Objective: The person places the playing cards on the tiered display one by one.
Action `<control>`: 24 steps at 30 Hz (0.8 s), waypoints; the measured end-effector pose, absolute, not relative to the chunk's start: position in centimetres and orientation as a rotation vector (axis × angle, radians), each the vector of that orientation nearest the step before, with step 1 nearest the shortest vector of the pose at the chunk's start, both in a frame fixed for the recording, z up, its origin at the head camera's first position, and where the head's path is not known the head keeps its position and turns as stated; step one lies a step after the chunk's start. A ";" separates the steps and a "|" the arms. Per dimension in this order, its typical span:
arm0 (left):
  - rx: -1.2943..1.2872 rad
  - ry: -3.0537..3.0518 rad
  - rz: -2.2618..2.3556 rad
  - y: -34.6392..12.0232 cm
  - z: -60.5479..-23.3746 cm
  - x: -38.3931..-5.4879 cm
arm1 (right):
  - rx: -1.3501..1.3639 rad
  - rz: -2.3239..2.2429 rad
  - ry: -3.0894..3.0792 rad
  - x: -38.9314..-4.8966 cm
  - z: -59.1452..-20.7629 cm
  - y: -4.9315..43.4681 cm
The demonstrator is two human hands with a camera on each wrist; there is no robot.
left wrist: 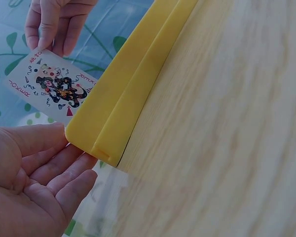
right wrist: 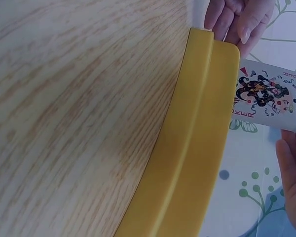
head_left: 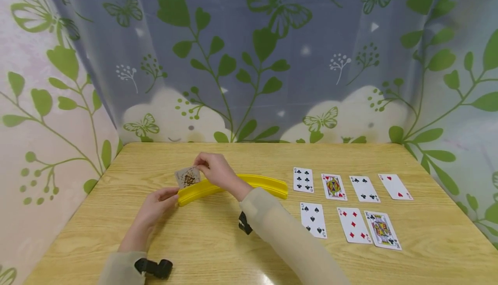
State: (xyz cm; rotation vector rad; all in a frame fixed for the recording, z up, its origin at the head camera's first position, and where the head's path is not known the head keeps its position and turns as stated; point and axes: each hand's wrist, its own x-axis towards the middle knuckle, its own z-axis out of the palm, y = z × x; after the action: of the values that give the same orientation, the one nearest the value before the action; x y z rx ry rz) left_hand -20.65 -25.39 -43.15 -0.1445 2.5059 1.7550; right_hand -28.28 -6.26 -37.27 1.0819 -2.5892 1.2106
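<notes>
Backdrop (head_left: 311,77): blue-grey fabric printed with green foliage and butterflies, hung behind a wood-grained tabletop (head_left: 218,250). A curved yellow card holder (head_left: 270,184) extends across the work area. The right hand (head_left: 218,172) has its grip closed on a corner of the joker card (head_left: 187,177), thumb against fingers. The joker stands tilted at the holder's left end, its lower edge hidden behind the yellow front; seating in a slot cannot be confirmed. The left hand (head_left: 153,207) touches that same end, grip partly open, fingers loosely extended; whether it pinches the holder cannot be told. Right of the holder, seven playing cards (head_left: 333,187) lie face up in two rows.
</notes>
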 end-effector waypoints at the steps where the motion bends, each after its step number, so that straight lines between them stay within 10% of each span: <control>1: -0.144 2.506 1.755 -25.4 -43.2 -20.6 | 1.086 1.204 -2.588 -28.3 -37.3 -6.2; 24: -0.144 2.521 1.762 -25.4 -43.3 -20.8 | 1.091 1.128 -2.598 -28.4 -37.0 -6.3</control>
State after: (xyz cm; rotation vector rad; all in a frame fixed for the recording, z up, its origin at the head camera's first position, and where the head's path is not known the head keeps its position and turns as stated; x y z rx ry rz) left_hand -20.78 -25.40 -43.29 -0.1441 2.5210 1.7617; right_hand -28.39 -6.26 -37.04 1.0908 -2.5984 1.1283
